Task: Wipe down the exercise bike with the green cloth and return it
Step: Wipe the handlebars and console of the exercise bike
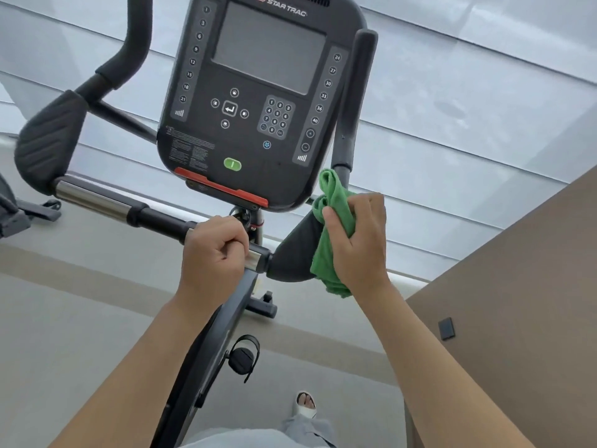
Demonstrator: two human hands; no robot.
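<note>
The exercise bike's black console (258, 101) fills the upper middle, with a dark screen, keypad and green button. Below it runs the handlebar (142, 211), part chrome, part black. My left hand (214, 250) grips the bar just left of the right elbow pad (295, 250). My right hand (357, 240) holds the bunched green cloth (332, 202) against that pad's right side, below the upright right grip (357, 92). Part of the cloth hangs under my palm.
The left elbow pad (48, 143) and curved left grip (129, 43) stand at upper left. A pedal (242, 355) and the bike frame (206, 350) lie below. A brown wall (517, 302) rises at right. My sandalled foot (305, 404) stands on the grey floor. Windows lie behind.
</note>
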